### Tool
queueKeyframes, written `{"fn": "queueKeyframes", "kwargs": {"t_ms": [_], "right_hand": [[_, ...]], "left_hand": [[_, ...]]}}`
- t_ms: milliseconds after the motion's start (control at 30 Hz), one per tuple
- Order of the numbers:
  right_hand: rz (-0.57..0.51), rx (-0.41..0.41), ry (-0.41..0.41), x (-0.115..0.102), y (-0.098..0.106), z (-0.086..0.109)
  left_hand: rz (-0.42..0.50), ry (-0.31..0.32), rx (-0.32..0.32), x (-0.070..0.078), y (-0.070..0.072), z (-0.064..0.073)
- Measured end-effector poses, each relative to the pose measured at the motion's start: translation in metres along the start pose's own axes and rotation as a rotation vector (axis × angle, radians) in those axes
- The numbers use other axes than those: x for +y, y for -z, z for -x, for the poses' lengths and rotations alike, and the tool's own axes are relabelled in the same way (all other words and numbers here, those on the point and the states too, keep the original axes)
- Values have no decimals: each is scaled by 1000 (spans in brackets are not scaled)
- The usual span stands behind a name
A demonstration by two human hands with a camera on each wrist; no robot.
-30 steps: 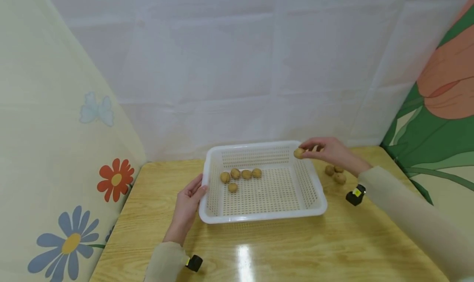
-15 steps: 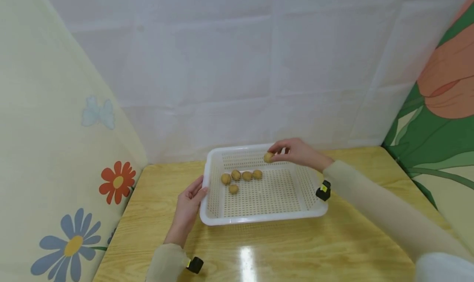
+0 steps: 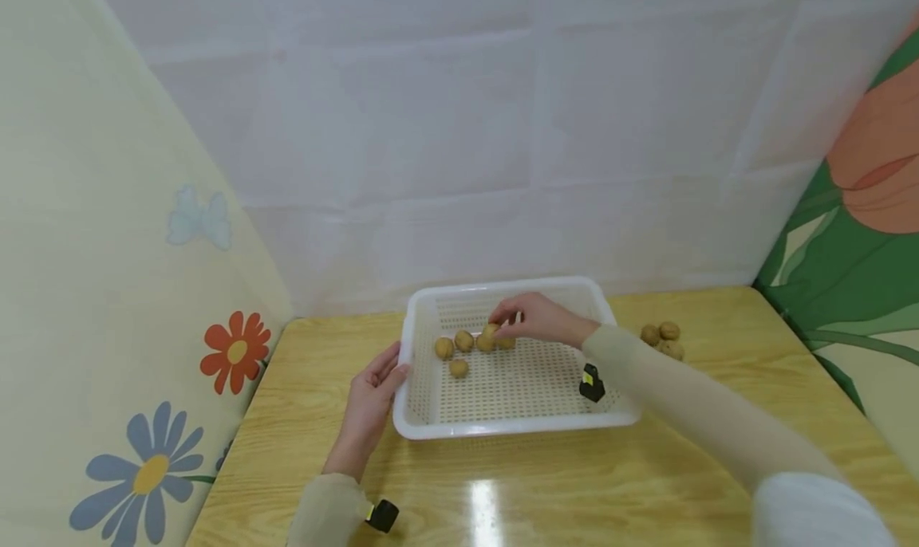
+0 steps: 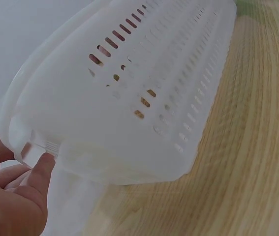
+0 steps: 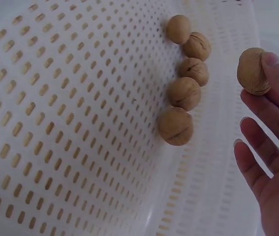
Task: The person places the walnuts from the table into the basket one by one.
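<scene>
A white plastic basket (image 3: 517, 429) with slotted walls and floor stands on the table, tilted in the left wrist view. My left hand (image 3: 369, 399) grips its left rim, thumb on the edge and fingers under the lip (image 4: 21, 196). Inside, my right hand (image 3: 542, 320) pinches a walnut (image 5: 252, 71) between thumb and fingertips, held above the basket floor. Several other walnuts (image 5: 185, 93) lie in the basket in a row toward its back left, one of them (image 3: 458, 368) set a little forward of the rest.
Several loose walnuts (image 3: 664, 336) sit together on the wooden table (image 3: 574, 483) to the right of the basket. A pale cloth wall (image 3: 431, 132) rises close behind the basket, with painted panels on both sides.
My right hand has carried the walnut leftward from over the right rim, then down into the basket near the row of walnuts. My left hand keeps its grip on the rim.
</scene>
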State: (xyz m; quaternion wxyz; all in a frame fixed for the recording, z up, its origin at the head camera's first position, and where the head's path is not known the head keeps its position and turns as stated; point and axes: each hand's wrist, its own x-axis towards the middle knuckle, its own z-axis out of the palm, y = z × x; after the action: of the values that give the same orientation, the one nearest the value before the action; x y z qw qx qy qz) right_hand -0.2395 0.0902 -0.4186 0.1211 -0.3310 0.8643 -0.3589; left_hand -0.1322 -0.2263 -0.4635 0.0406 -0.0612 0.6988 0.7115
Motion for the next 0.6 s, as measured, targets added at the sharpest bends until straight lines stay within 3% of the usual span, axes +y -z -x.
{"fn": "queueKeyframes", "kwargs": {"t_ms": [333, 600], "right_hand": [[79, -113, 52, 18, -39, -17], [178, -133, -3, 17, -54, -25]], "left_hand": [[1, -12, 5, 0, -1, 0], [5, -12, 6, 1, -2, 1]]}}
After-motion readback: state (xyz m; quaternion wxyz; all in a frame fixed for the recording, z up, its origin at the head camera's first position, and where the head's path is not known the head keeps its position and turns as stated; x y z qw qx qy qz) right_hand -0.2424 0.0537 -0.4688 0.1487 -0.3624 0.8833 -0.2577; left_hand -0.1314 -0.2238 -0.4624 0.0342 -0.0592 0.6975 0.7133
